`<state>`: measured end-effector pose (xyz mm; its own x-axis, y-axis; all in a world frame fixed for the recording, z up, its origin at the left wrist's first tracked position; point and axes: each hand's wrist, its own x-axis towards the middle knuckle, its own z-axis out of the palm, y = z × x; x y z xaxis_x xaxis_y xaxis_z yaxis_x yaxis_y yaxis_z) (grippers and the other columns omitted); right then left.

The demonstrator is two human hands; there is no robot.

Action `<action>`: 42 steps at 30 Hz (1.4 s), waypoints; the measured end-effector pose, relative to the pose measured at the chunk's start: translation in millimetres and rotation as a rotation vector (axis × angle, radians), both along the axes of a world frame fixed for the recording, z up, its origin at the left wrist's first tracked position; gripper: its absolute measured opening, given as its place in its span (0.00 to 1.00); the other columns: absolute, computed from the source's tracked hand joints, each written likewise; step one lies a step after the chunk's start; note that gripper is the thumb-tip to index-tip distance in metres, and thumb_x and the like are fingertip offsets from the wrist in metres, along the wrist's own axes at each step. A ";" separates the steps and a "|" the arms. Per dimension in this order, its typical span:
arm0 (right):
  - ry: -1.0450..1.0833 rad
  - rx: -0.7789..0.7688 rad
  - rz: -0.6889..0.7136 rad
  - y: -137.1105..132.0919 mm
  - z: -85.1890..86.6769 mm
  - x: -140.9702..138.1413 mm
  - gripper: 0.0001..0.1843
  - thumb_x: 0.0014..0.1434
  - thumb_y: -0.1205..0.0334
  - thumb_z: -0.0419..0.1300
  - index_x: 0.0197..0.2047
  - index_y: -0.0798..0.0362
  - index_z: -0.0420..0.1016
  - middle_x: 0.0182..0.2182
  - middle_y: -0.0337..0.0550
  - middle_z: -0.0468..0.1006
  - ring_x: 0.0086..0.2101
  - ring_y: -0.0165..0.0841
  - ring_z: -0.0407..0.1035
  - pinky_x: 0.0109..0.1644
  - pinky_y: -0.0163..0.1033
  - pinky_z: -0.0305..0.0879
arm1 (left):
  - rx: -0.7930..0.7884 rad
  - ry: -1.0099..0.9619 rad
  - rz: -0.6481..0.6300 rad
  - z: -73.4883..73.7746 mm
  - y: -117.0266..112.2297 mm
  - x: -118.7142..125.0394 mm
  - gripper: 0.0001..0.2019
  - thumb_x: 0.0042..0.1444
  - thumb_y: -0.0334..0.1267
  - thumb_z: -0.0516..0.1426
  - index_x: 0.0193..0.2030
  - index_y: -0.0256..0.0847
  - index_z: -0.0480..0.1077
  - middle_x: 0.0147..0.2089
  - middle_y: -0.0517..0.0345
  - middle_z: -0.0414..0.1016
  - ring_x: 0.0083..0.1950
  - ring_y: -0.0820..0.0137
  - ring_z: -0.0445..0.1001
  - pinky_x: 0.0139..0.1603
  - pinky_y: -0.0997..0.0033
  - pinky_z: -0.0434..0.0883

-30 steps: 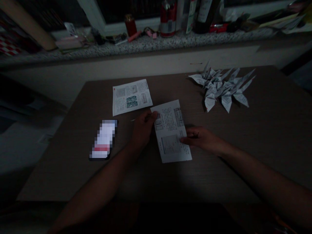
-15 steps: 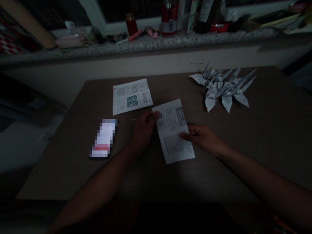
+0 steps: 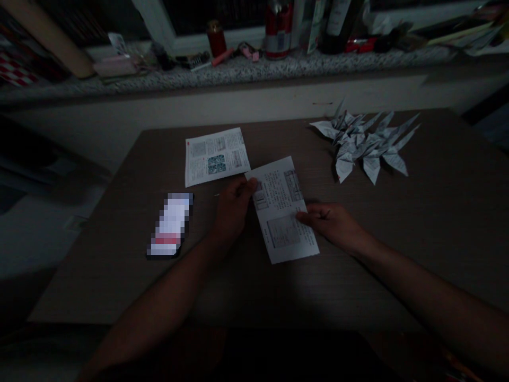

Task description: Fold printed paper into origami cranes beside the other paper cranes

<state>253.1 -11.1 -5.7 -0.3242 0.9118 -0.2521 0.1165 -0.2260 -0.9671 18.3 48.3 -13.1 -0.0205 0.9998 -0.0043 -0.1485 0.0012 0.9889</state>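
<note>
Between my hands is a printed sheet of paper [image 3: 278, 233], tilted, with text and grey pictures on it. My left hand [image 3: 234, 204] pinches its upper left edge, thumb on top. On the right edge, my right hand [image 3: 328, 223] grips the sheet with the thumb over the print and the fingers underneath. A second printed paper [image 3: 202, 159] lies flat beyond my left hand, its lower right corner close to the held sheet. Folded paper pieces [image 3: 366, 143] with pointed tips sit in a cluster at the back right of the table.
A phone [image 3: 170, 225] with a lit, blurred screen lies left of my left forearm on the dark wooden table [image 3: 119, 212]. Behind the table runs a stone windowsill [image 3: 238, 69] holding a red can [image 3: 277, 32], a dark bottle [image 3: 336, 26], a small red jar [image 3: 216, 40] and clutter.
The held sheet has shifted very slightly up and left and tilts a little differently. Both hands keep their grip on it; the other things lie as before.
</note>
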 end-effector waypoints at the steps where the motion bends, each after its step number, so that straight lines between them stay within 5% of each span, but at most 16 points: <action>1: 0.001 0.000 0.014 0.0 0.6 0.4 0.19 0.60 0.40 0.67 0.37 0.49 0.84 0.35 0.43 0.86 0.38 0.39 0.80 0.44 0.45 0.75 | -0.005 -0.005 0.007 0.8 0.2 -0.3 0.11 0.59 0.48 0.66 0.34 0.43 0.76 0.37 0.56 0.79 0.38 0.64 0.78 0.40 0.65 0.75; 10: -0.045 0.047 -0.006 0.5 -0.2 1.2 0.19 0.61 0.40 0.66 0.35 0.48 0.84 0.33 0.42 0.85 0.33 0.37 0.78 0.40 0.43 0.74 | -0.003 -0.046 0.014 6.9 0.4 0.4 0.10 0.58 0.47 0.67 0.36 0.44 0.77 0.40 0.54 0.80 0.43 0.59 0.79 0.44 0.60 0.76; 21: 0.084 -0.194 0.184 -3.3 -5.7 0.5 0.22 0.55 0.39 0.71 0.38 0.51 0.83 0.37 0.44 0.85 0.37 0.36 0.79 0.45 0.44 0.77 | -0.048 -0.094 0.087 9.2 7.1 -9.8 0.09 0.59 0.43 0.67 0.34 0.42 0.74 0.35 0.57 0.78 0.34 0.68 0.76 0.35 0.69 0.74; 33: -0.038 0.042 0.041 -1.5 1.9 -2.6 0.21 0.61 0.38 0.65 0.40 0.47 0.82 0.36 0.44 0.84 0.38 0.41 0.77 0.42 0.45 0.75 | -0.010 -0.055 0.020 2.0 3.3 -5.8 0.10 0.59 0.46 0.66 0.35 0.43 0.75 0.38 0.56 0.79 0.41 0.64 0.79 0.44 0.62 0.76; 42: 0.010 -0.022 -0.024 -1.5 -2.8 -3.6 0.20 0.61 0.39 0.66 0.40 0.48 0.82 0.37 0.44 0.85 0.38 0.40 0.79 0.45 0.47 0.75 | -0.028 -0.041 -0.023 -5.0 -1.3 1.4 0.10 0.60 0.47 0.66 0.38 0.42 0.77 0.40 0.55 0.81 0.41 0.63 0.80 0.44 0.62 0.76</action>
